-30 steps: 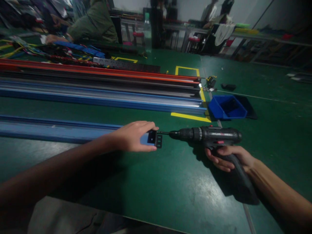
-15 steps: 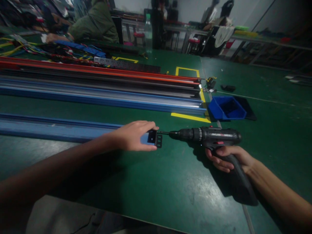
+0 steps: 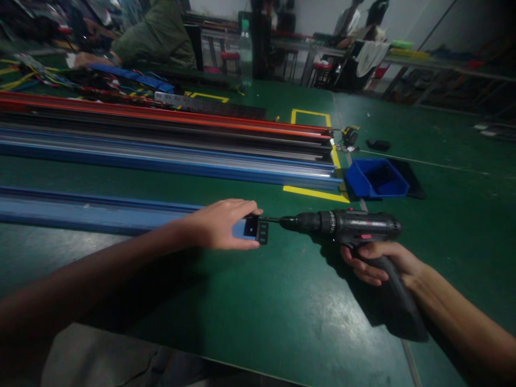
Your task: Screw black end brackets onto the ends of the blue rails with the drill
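Note:
My left hand (image 3: 220,223) grips the right end of a long blue metal profile (image 3: 100,212) lying on the green table. Thumb and fingers straddle a small black slotted bracket (image 3: 262,233) at that end. In my right hand (image 3: 379,263) is a black cordless drill (image 3: 355,224), held by its handle and pointing left. Its long thin bit (image 3: 271,219) reaches the upper part of the bracket, near my left fingertips. Whether a screw sits at the tip is too small to tell.
Several blue, black and orange-red profiles (image 3: 169,161) lie behind, ending near yellow tape. A blue bin (image 3: 377,180) stands to their right. Wires (image 3: 48,75) and a plastic bottle (image 3: 245,54) are farther back. Across the table a person's green sleeve (image 3: 157,40) shows.
Almost nothing differs. The drill's body and my right hand sit very slightly farther right, while the bit stays at the bracket. My left hand keeps its place.

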